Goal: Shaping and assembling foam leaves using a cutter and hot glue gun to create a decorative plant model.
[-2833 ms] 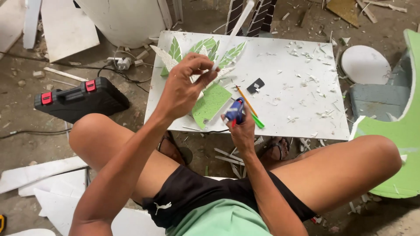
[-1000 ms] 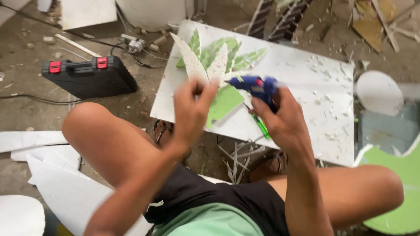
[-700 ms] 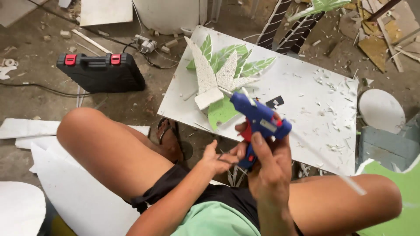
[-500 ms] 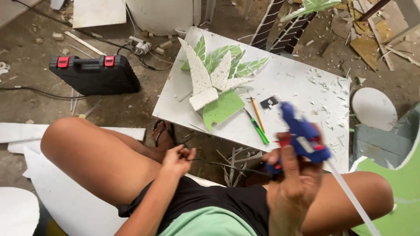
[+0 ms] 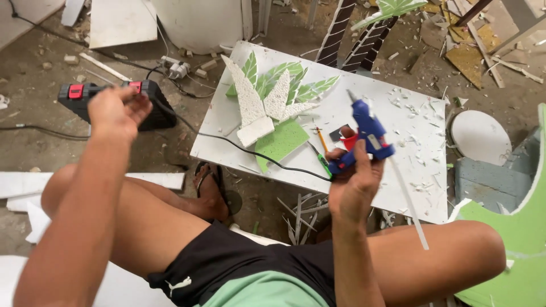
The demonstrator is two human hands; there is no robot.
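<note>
My right hand point(image 5: 354, 185) grips a blue glue gun point(image 5: 365, 135), raised above the white board point(image 5: 421, 187) with its nozzle pointing up and away. A long clear glue stick point(image 5: 408, 202) trails from its back, and a black cord point(image 5: 250, 152) runs from it across the board. My left hand point(image 5: 116, 111) is lifted at the left, fingers loosely curled, holding nothing I can see. On the board lies a foam leaf piece point(image 5: 267, 111), white and green, with a green pencil point(image 5: 322, 158) beside it.
A black case with red latches point(image 5: 153, 105) lies on the floor behind my left hand. A power strip point(image 5: 175, 68) sits beyond it. White foam sheets point(image 5: 119, 23), a white disc point(image 5: 480, 136), green foam point(image 5: 520, 244) and a striped palm cutout point(image 5: 364, 34) surround my legs.
My left hand let go of the foam leaf, dropped toward my lap, then rose to the left. My right hand lifted the glue gun off the leaf and turned it upright.
</note>
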